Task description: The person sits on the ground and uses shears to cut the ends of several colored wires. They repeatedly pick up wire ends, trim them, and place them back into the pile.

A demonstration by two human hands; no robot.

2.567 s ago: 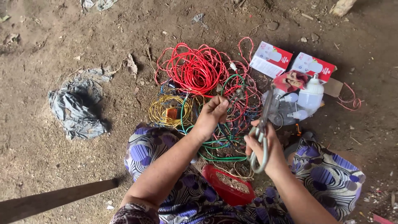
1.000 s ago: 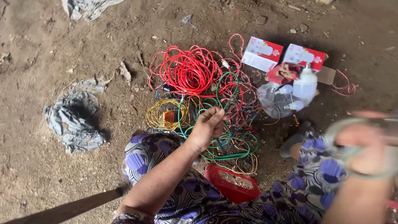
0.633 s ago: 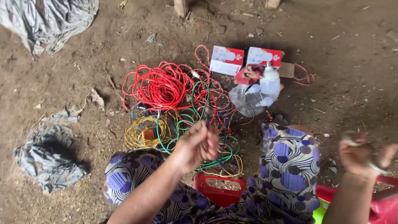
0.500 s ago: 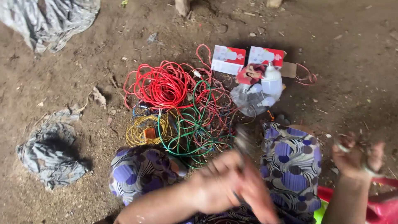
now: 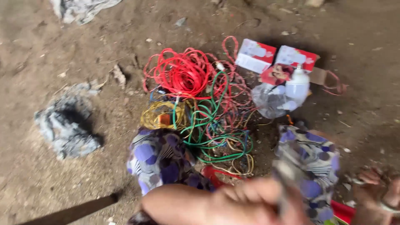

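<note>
Two hands sat near you: your left hand, blurred, seemingly pinching a thin grey piece; your right hand curled around metal pliers. Wire coils lay farther. Next, likely steady both for cutting.

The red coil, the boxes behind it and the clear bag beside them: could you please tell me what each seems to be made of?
The red coil looks like plastic-sheathed wire: thin, evenly coloured strands in springy loops. What lies under the sheath is hidden. The boxes look like printed card, matte, with flat faces and sharp folded edges. The clear bag looks like thin plastic film: see-through, crumpled, with pale glints.
</note>
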